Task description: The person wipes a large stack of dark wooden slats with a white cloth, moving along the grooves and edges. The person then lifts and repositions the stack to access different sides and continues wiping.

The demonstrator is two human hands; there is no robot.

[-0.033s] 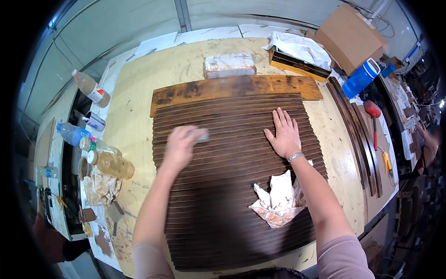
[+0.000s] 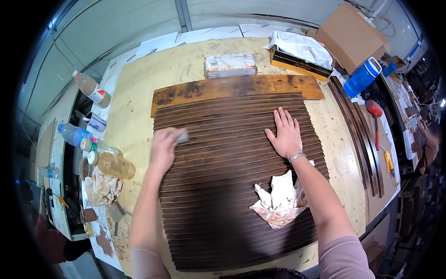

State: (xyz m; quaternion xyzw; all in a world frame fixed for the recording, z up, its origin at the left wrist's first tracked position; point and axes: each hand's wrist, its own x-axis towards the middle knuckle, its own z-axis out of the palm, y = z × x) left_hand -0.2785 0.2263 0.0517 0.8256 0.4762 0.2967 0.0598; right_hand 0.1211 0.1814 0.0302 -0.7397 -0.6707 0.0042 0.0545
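A dark brown ridged wooden panel (image 2: 223,158) lies flat on the table, its slats running left to right. Near the panel's left edge, my left hand (image 2: 165,146) is closed round a small pale grey block (image 2: 183,136), pressed to the slats; the block's exact kind is hard to make out. My right hand (image 2: 285,135) rests flat on the upper right of the panel, fingers spread, holding nothing. Just below that wrist sits a crumpled white cloth (image 2: 278,200) with brown stains. A stained wooden board (image 2: 237,86) lies along the panel's far edge.
Behind the board is a wrapped white block (image 2: 230,65). A black box (image 2: 299,63) with white cloth stands far right, beside a blue bottle (image 2: 362,78). Dark strips (image 2: 355,135) and a red mallet (image 2: 374,109) lie right. Several bottles, including a yellowish one (image 2: 114,165), line the left.
My left hand has slid left along the slats with the small grey block, toward the panel's left edge. My right hand stays in place on the panel.
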